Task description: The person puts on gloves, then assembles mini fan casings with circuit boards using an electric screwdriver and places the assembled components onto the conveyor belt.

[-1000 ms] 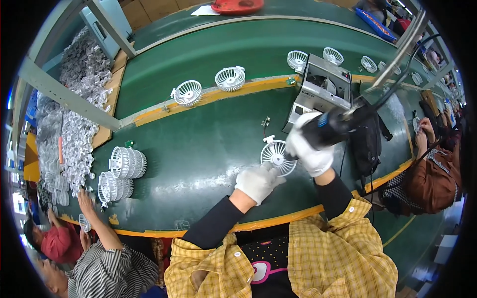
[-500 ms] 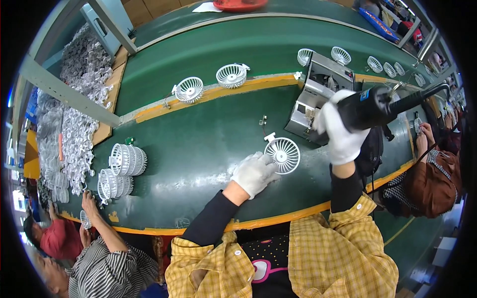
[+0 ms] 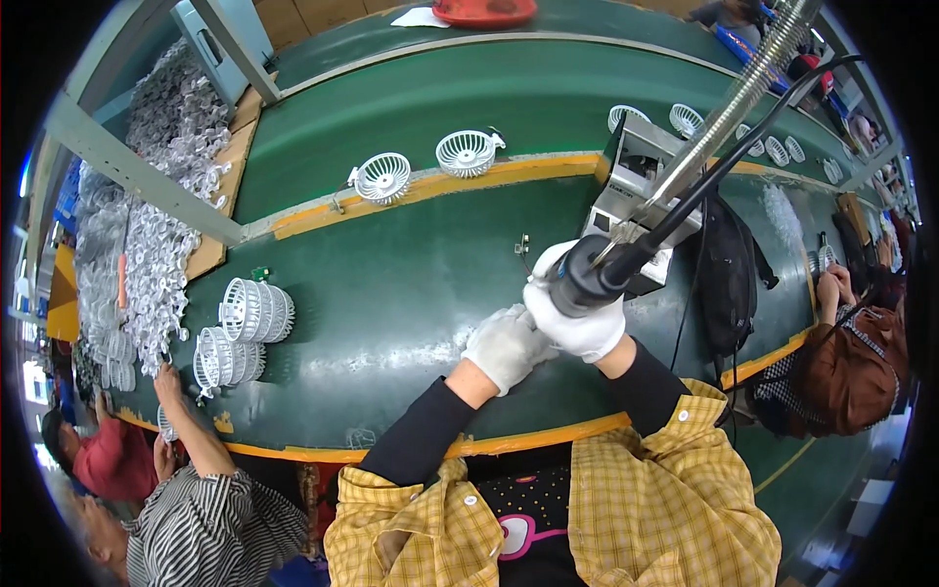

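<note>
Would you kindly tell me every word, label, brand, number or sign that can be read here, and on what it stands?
Silver screw feeder: small dark lettering on its front, too small and blurred to quote reliably.
Black electric screwdriver in the right hand: no readable label.
Nearer white fan grille on the left: no lettering visible.
Nothing else is legible.

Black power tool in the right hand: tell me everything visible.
The black power tool has a rounded, plastic-looking body, seen nearly end-on. The gloved right hand wraps around it, above the green bench. A black cable leaves its upper end; a coiled metal spring appears to attach there. Its tip is hidden.
</note>
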`<control>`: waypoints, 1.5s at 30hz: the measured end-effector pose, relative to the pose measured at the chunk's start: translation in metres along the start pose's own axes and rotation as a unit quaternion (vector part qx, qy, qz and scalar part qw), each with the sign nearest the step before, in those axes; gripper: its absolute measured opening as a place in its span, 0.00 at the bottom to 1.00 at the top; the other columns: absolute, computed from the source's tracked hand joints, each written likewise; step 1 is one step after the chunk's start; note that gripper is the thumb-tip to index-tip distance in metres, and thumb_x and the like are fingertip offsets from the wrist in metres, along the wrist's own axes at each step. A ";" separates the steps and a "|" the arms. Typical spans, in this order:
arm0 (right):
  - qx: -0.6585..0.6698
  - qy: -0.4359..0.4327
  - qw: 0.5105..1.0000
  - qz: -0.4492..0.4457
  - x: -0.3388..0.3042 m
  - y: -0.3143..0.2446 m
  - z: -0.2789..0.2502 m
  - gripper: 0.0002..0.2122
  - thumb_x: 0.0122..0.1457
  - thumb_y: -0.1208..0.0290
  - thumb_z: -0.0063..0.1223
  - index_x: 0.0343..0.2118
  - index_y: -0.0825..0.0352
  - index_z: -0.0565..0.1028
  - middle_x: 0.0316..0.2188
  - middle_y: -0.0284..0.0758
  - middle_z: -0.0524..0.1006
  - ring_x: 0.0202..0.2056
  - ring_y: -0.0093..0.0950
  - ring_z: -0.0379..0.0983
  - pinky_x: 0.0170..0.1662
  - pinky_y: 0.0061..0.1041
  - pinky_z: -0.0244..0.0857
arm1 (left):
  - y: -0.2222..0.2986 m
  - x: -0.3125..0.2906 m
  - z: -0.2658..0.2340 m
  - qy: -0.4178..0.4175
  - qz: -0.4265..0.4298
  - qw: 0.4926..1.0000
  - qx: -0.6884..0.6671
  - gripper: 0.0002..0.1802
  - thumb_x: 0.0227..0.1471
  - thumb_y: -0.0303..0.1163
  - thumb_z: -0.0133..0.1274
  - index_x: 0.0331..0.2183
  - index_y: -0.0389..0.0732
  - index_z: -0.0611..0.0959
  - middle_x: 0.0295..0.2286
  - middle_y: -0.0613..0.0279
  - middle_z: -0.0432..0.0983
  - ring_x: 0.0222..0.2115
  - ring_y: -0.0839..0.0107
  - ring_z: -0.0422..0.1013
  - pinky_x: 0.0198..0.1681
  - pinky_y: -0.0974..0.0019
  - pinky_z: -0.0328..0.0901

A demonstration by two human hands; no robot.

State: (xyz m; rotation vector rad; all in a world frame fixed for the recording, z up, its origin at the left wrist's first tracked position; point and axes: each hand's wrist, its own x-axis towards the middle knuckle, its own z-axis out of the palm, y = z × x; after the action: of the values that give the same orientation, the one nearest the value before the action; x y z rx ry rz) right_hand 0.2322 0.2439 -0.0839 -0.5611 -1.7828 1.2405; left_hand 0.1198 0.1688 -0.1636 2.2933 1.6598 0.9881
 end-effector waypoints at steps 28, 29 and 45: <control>0.416 -0.206 0.876 0.134 -0.027 0.001 -0.048 0.13 0.39 0.84 0.61 0.30 0.70 0.72 0.20 0.29 0.74 0.23 0.16 0.69 0.27 0.15 0.62 | -0.109 0.129 0.006 0.207 -0.181 0.961 0.029 0.07 0.45 0.35 0.56 0.23 0.42 0.82 0.25 0.58 0.76 0.28 0.61 0.73 0.33 0.63 0.67; 0.369 -0.205 0.899 0.121 -0.026 0.001 -0.053 0.13 0.39 0.83 0.61 0.30 0.70 0.73 0.20 0.29 0.74 0.22 0.16 0.69 0.26 0.15 0.62 | -0.111 0.125 0.002 0.218 -0.226 0.949 0.027 0.09 0.45 0.36 0.56 0.22 0.41 0.82 0.24 0.57 0.76 0.27 0.60 0.73 0.33 0.63 0.67; 0.443 -0.130 0.880 0.111 -0.037 0.011 -0.041 0.13 0.38 0.86 0.59 0.29 0.72 0.69 0.21 0.35 0.73 0.24 0.26 0.72 0.29 0.24 0.68 | -0.136 0.112 -0.040 0.116 -0.076 0.981 0.138 0.25 0.41 0.44 0.57 0.40 0.41 0.76 0.39 0.53 0.71 0.42 0.55 0.67 0.46 0.57 0.62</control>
State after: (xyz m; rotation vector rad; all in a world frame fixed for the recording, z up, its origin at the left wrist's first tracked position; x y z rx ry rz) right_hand 0.2851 0.2419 -0.1028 -0.0541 -1.1507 2.1750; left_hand 0.0072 0.3101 -0.1493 2.2384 2.1543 1.0852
